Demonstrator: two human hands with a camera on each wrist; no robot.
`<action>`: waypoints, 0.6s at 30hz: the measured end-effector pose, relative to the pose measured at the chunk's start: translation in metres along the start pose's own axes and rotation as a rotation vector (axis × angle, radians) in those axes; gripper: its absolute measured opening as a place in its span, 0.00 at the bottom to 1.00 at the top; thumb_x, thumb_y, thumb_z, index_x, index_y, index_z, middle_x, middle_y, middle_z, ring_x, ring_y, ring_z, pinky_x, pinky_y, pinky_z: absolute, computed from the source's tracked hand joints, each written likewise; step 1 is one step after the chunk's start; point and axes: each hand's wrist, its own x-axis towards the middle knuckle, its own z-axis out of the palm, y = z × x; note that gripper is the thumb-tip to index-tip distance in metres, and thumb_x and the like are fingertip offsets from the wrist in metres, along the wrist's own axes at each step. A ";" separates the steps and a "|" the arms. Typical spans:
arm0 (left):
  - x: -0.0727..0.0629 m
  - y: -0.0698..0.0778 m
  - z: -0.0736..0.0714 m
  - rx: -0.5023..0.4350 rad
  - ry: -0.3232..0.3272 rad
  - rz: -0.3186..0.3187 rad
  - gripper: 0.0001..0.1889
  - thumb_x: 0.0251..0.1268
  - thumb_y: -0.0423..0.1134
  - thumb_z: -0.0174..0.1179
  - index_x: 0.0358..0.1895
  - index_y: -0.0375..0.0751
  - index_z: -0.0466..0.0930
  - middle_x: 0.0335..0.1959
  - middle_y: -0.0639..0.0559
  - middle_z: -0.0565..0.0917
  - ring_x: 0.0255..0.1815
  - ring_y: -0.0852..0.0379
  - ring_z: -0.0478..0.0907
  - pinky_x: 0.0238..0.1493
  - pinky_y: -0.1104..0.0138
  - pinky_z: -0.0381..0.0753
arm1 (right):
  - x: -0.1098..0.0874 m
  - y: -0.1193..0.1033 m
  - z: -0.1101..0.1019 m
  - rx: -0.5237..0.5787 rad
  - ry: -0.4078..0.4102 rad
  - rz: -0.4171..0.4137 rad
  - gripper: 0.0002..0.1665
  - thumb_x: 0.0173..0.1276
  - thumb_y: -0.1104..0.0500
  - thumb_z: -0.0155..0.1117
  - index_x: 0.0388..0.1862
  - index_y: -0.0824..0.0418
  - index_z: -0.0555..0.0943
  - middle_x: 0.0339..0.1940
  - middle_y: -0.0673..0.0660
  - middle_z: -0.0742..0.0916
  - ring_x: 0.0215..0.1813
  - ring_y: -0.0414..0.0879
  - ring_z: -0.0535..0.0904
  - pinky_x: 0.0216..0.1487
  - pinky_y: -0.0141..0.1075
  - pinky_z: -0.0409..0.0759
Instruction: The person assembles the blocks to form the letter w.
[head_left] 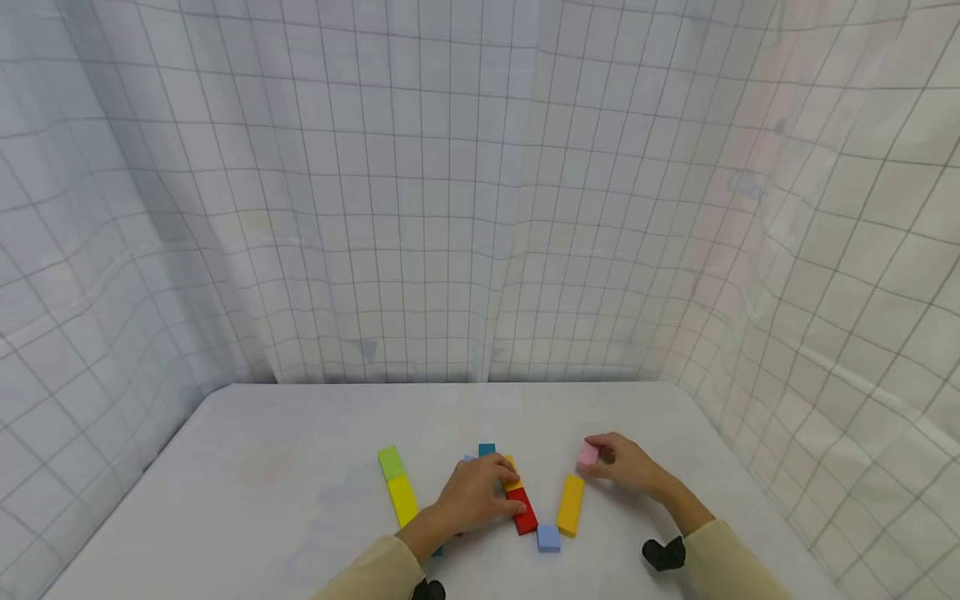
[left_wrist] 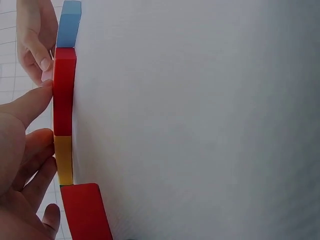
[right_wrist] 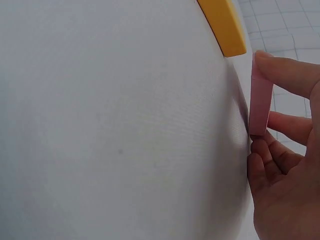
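My right hand [head_left: 628, 467] pinches a pink block [head_left: 588, 454] between thumb and fingers, just beyond the far end of a long orange-yellow block [head_left: 570, 506]. In the right wrist view the pink block [right_wrist: 260, 105] stands apart from the orange-yellow one [right_wrist: 226, 27]. At the middle of the row, my left hand [head_left: 472, 496] touches a red block [head_left: 527, 518] with its thumb, while its fingers rest against a short yellow block [left_wrist: 64, 160]. These two blocks meet end to end. A light blue block [head_left: 548, 538] sits at the red block's near end.
Left of the left hand, a green block [head_left: 391, 462] and a bright yellow block [head_left: 402, 500] lie in line. A dark teal block [head_left: 487, 449] is beyond the left hand. Another red block [left_wrist: 87, 212] adjoins the short yellow one. Gridded white curtains [head_left: 420, 208] surround the white table [head_left: 285, 450].
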 end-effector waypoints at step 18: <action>-0.001 -0.001 0.002 -0.024 0.006 -0.020 0.21 0.59 0.54 0.77 0.51 0.46 0.90 0.49 0.60 0.83 0.52 0.56 0.78 0.56 0.53 0.76 | 0.005 0.000 0.012 -0.005 -0.003 -0.049 0.35 0.67 0.45 0.75 0.67 0.61 0.80 0.63 0.57 0.81 0.58 0.52 0.75 0.66 0.56 0.74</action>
